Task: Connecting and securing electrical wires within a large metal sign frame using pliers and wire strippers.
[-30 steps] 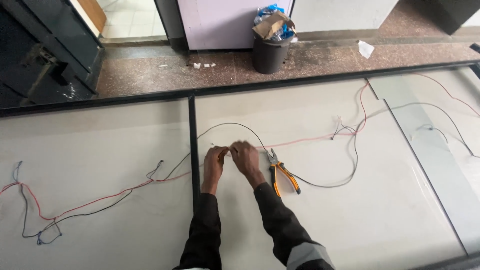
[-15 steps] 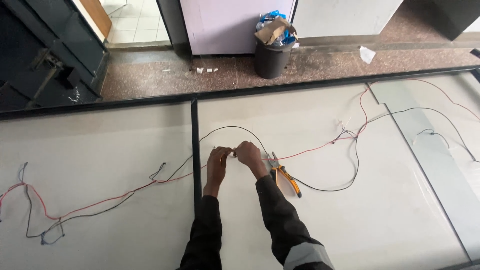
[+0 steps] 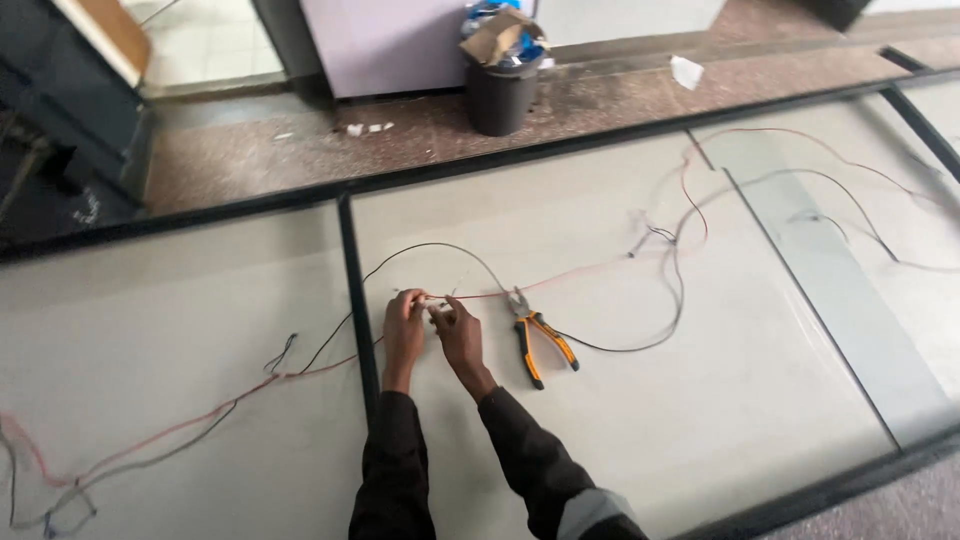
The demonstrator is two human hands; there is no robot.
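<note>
Both hands meet over a pale panel surface divided by black frame bars (image 3: 352,270). The left hand (image 3: 403,330) and the right hand (image 3: 460,335) sit close together, fingertips nearly touching, and between them they pinch a thin red wire (image 3: 560,275) at a small pale spot — what that spot is, the blur does not let me tell. The fingers of each hand are drawn together on the wire, thumbs against forefingers, with the wrists resting low on the panel and dark sleeves running back toward the camera.

The red wire runs off left across a black bar toward the lower left corner, and off right toward a tangle near the upper right. A black wire (image 3: 430,247) arcs up and over just beyond the hands, then loops down to the right and curls back up. Just to the right of the right hand lie pliers (image 3: 535,335) with orange and black handles — jaws pointing away from the person, handles slightly spread, flat on the panel and not touched by either hand.

Beyond the panel is a speckled brown floor (image 3: 250,160), where a dark bin (image 3: 500,95) stands, stuffed with cardboard and blue scraps.
</note>
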